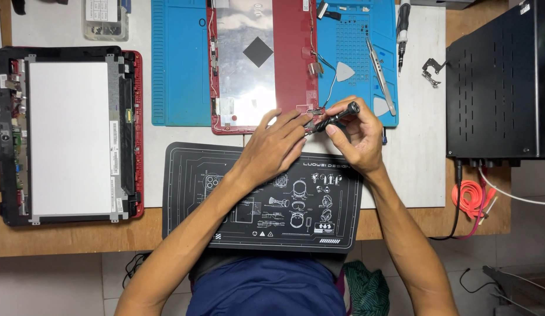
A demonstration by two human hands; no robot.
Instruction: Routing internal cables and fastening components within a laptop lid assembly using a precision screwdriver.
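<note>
Wooden workbench (73, 237) under even light, pale tiled floor (44, 287) below, black cabinet (495, 76) at right.

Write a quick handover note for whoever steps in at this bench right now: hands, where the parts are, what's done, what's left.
Right hand grips a black screwdriver, tip at the lower right corner of the red laptop lid.
Left hand steadies that corner with its fingertips, at the hinge area.
The lid lies inside-up on the blue mat; the screen panel lies apart at left.
Tweezers and two picks lie on the mat; a loose hinge bracket sits at right.
Done: screen out of the lid. Left: that corner part is still on.
</note>
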